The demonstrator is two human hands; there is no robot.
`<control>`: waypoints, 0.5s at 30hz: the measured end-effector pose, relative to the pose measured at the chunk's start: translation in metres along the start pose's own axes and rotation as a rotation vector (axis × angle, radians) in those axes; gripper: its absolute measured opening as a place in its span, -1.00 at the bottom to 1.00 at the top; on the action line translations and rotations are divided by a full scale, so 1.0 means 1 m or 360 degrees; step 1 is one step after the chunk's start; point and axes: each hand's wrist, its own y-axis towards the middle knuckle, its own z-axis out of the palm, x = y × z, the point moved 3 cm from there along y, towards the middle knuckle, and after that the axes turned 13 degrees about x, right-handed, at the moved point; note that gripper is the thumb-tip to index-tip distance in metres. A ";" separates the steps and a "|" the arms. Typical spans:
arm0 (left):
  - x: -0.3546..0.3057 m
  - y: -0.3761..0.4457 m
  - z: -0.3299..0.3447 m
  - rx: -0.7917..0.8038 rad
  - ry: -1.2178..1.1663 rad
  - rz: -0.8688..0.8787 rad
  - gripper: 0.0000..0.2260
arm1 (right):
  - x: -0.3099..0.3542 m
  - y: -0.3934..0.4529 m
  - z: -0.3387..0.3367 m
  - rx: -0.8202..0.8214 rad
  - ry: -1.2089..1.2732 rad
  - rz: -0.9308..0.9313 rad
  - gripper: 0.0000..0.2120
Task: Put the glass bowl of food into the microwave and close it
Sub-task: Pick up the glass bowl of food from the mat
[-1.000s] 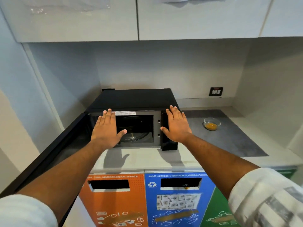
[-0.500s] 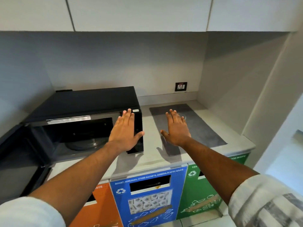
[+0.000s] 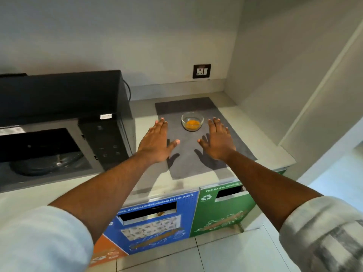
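Observation:
A small clear glass bowl with orange-yellow food in it stands on a dark grey mat on the counter. My left hand hovers flat just left of the bowl, fingers spread, holding nothing. My right hand hovers flat just right of it, also with nothing in it. Neither hand touches the bowl. The black microwave sits at the left with its cavity showing and a glass turntable inside; its door is out of view.
Walls close in the counter at the back and right, with a wall socket behind the mat. Below the counter front are blue, green and orange waste bins with slots. Pale counter lies right of the mat.
The view has swung right and down, from the microwave to the mat. Both hands have moved right and now flank the bowl, which the right hand hid half a second ago.

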 end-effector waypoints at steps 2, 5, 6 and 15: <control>0.000 0.020 0.011 0.0023 -0.0058 -0.0045 -0.19 | -0.015 0.010 0.008 0.0012 0.0033 0.0020 -0.11; 0.000 0.051 0.030 0.0063 -0.0133 -0.0100 -0.23 | -0.037 0.031 0.025 0.0044 0.0127 0.0069 -0.11; 0.000 0.060 0.036 0.0060 -0.0160 -0.0108 -0.25 | -0.042 0.038 0.033 0.0053 0.0171 0.0078 -0.12; 0.019 0.146 0.099 0.0159 -0.0456 -0.0173 -0.34 | -0.058 0.126 0.092 0.0060 0.0914 0.0119 -0.35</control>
